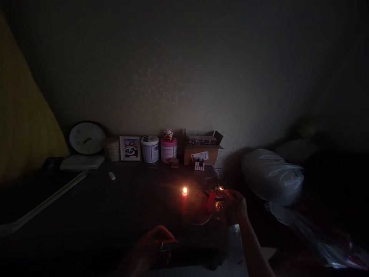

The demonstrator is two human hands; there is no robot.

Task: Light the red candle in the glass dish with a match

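A red candle [184, 202] with a burning flame stands at the left side of a round plate [197, 222] on the dark table. A second red candle [211, 201] leans at the plate's right side. My right hand [236, 204] is closed on a match, whose small flame [221, 189] glows close to the top of the leaning candle. Below and to the left, near the table's front edge, my left hand [155, 240] holds a small flat box [169, 245]. A dark wire rack [211, 182] lies behind the plate.
Along the wall stand a round clock [87, 137], a framed panda picture [130, 149], two tins [150, 150] and an open cardboard box [210, 154]. A small white object [112, 176] lies at the left. White plastic bags [272, 177] are at the right.
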